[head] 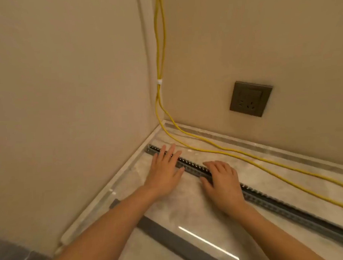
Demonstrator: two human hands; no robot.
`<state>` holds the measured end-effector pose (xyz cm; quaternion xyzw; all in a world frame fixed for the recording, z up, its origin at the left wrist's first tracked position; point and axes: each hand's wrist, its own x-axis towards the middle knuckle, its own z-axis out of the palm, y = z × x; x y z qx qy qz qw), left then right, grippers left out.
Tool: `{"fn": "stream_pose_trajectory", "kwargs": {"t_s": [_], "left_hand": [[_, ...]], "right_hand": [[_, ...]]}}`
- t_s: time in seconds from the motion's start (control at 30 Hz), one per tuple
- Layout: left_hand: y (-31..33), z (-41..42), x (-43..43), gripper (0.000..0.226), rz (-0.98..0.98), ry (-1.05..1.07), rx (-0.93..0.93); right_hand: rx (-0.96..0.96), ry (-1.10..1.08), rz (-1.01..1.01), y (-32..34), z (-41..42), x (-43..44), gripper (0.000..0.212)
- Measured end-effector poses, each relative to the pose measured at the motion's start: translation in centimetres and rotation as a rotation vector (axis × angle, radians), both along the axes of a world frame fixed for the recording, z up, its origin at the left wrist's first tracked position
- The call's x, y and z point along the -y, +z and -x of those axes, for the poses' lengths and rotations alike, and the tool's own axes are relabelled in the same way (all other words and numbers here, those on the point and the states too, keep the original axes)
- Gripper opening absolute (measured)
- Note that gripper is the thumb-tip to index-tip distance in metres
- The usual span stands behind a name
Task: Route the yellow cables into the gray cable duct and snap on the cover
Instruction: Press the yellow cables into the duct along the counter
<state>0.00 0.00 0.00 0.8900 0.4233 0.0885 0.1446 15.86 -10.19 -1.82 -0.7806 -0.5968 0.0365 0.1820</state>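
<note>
A long gray slotted plastic cable duct [266, 199] lies open-topped on the pale marbled stone floor [190, 203], running from near the room corner at upper left down toward the lower right edge of view. Both hands rest on its corner end. The left hand [165, 170] lies flat with fingers spread, palm down, its fingertips reaching over the duct's toothed wall near the end of the duct. The right hand [221, 183] sits just beside it further along, fingers curled over the top of the duct and thumb against the near side, gripping it loosely; whether it presses or clamps hard cannot be told. The two hands are apart, with a short stretch of duct showing between them.

The pair of thin yellow cables [216, 149] hangs down the wall corner, bound by a small white tie [159, 81], then trails across the floor behind the duct, outside it, toward the right edge. A flat gray strip [170, 239], perhaps the cover, lies on the floor nearer the person. A dark gray square wall socket [250, 98] sits on the right-hand beige wall [241, 40]
</note>
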Motion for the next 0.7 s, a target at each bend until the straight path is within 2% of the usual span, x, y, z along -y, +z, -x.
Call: {"fn": "stream_pose_trajectory", "kwargs": {"t_s": [0.13, 0.23, 0.33, 0.57, 0.7], "left_hand": [[-1.7, 0.2, -2.9, 0.056, -0.116, -0.119, -0.118], [-3.3, -0.3, -3.7, 0.067, -0.159, -0.191, -0.129], [-4.1, -1.4, -4.7, 0.068, -0.183, -0.195, -0.104], [-5.0, -3.4, -5.5, 0.060, -0.248, -0.197, 0.029], [-5.3, -3.4, -5.7, 0.057, -0.285, -0.201, 0.065]], "right_hand": [[0.212, -0.110, -0.023, -0.7, 1.1, -1.4, 0.050], [0.257, -0.129, -0.013, -1.0, 0.7, -2.0, 0.049], [0.258, -0.119, 0.034, -0.8, -0.2, -2.6, 0.053], [0.110, -0.260, -0.046, -0.5, -2.6, -4.7, 0.064], [-0.026, -0.418, -0.034, -0.3, -3.1, -6.0, 0.049]]}}
